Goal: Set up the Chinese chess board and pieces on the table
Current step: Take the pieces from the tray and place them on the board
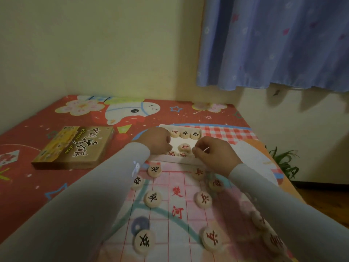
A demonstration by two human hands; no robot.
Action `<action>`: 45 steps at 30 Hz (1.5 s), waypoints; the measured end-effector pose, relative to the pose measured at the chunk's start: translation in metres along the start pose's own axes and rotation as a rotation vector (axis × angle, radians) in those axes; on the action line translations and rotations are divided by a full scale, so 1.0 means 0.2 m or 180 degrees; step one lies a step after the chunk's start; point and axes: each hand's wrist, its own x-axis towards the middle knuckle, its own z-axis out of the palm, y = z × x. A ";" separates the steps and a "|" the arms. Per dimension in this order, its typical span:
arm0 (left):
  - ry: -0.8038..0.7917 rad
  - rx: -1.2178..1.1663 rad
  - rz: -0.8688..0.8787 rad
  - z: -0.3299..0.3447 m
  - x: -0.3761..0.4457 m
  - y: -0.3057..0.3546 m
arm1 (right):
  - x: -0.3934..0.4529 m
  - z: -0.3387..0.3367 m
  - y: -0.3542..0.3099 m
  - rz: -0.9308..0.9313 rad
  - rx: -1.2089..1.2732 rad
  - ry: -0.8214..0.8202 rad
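A red cartoon-print bench (28, 186) fills the lower frame. The paper board (175, 220) lies bottom centre, round pieces (153, 199) on it. Left of centre sits the box lid (75, 146). At centre, the white tray (176, 143) holds more pieces; the left hand (155, 141) curls inside it, grip unclear, while the right hand (213, 153) pinches something thin.

This is a room in a home, likely a child's. A table (47, 118) sits in a corner of cream walls (94, 44) under a red cartoon-printed cloth (28, 178), a blue patterned curtain (273, 40) hangs above, and a green houseplant (283, 163) (partly hidden) stands on the wooden floor (324, 201).
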 end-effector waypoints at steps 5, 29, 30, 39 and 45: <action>0.0263 0.0228 -0.0091 -0.01 0.12 -0.03 | 0.30 0.11 -0.02 0.0147 -0.0412 -0.0260; 0.0497 0.0476 0.0045 0.10 0.37 -0.08 | 0.68 0.15 0.05 0.0088 -0.1638 -0.0429; 0.0402 0.0434 0.0054 0.09 0.37 -0.08 | 0.68 0.14 0.04 0.0092 -0.1578 -0.0497; -0.0095 0.0236 0.0117 0.03 0.32 -0.03 | 0.65 0.11 0.03 -0.0311 -0.2220 -0.0982; -0.0399 0.0135 0.0238 -0.07 0.23 -0.03 | 0.57 0.04 0.00 -0.0559 -0.1929 -0.0797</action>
